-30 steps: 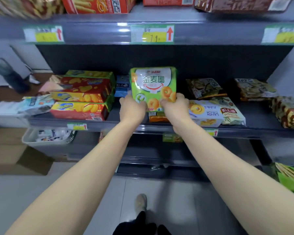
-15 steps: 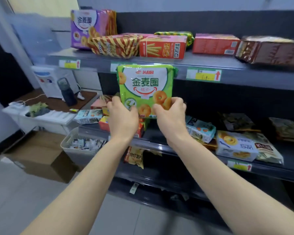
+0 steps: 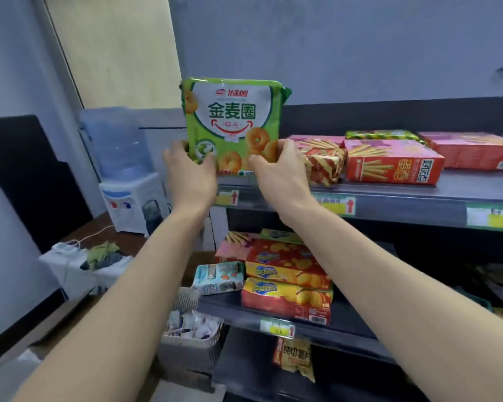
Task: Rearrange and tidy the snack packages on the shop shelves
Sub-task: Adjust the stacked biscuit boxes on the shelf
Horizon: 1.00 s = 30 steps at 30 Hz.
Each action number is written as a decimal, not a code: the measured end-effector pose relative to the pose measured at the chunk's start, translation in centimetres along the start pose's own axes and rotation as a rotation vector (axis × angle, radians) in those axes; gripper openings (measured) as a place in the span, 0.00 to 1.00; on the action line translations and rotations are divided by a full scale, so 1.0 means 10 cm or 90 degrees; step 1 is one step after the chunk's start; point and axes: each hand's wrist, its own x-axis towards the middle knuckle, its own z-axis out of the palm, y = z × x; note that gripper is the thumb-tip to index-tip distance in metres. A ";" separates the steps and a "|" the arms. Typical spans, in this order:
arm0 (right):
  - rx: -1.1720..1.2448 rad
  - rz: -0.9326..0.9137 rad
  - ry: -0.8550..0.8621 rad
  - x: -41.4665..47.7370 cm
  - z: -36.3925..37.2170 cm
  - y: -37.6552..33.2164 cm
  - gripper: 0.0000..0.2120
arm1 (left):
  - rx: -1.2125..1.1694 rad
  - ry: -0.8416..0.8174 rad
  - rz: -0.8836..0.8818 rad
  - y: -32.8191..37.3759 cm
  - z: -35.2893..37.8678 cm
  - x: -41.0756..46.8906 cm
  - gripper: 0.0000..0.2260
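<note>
A green snack bag [image 3: 233, 117] printed with ring biscuits stands upright at the left end of the top shelf [image 3: 404, 195]. My left hand [image 3: 190, 172] grips its lower left corner and my right hand [image 3: 279, 172] its lower right corner. The bag's bottom edge is level with the shelf's front lip. To its right on the same shelf lie a red-and-gold striped pack [image 3: 323, 163], a red stick-biscuit box [image 3: 392, 162] and a pink-red box [image 3: 474, 152]. The purple bag seen earlier is hidden behind the green one.
On the middle shelf [image 3: 235, 310] sit stacked red-yellow boxes [image 3: 286, 291] and a pale blue pack [image 3: 218, 277]. A yellow bag [image 3: 294, 358] hangs on the shelf below. A grey basket [image 3: 190, 340], a water dispenser [image 3: 128, 172] and a white table [image 3: 70, 262] stand left of the shelves.
Both hands have lifted the green bag from the middle shelf up to the left end of the top shelf. My view has tilted upward and to the left.
</note>
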 end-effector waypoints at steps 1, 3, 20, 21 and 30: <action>-0.014 -0.002 -0.009 0.09 0.14 -0.03 0.21 | -0.004 -0.004 -0.007 -0.08 -0.03 0.17 0.12; -0.044 -0.005 -0.027 0.26 0.39 -0.06 0.19 | -0.013 -0.023 -0.016 -0.26 -0.08 0.48 0.11; -0.211 0.050 -0.032 0.83 0.78 0.32 0.16 | 0.045 -0.219 -0.048 -0.87 0.46 1.17 0.10; -0.220 0.054 -0.031 0.84 0.76 0.33 0.16 | 0.040 -0.223 -0.048 -0.85 0.49 1.17 0.11; -0.234 0.075 -0.024 0.90 0.70 0.33 0.18 | 0.010 -0.245 -0.044 -0.84 0.54 1.21 0.11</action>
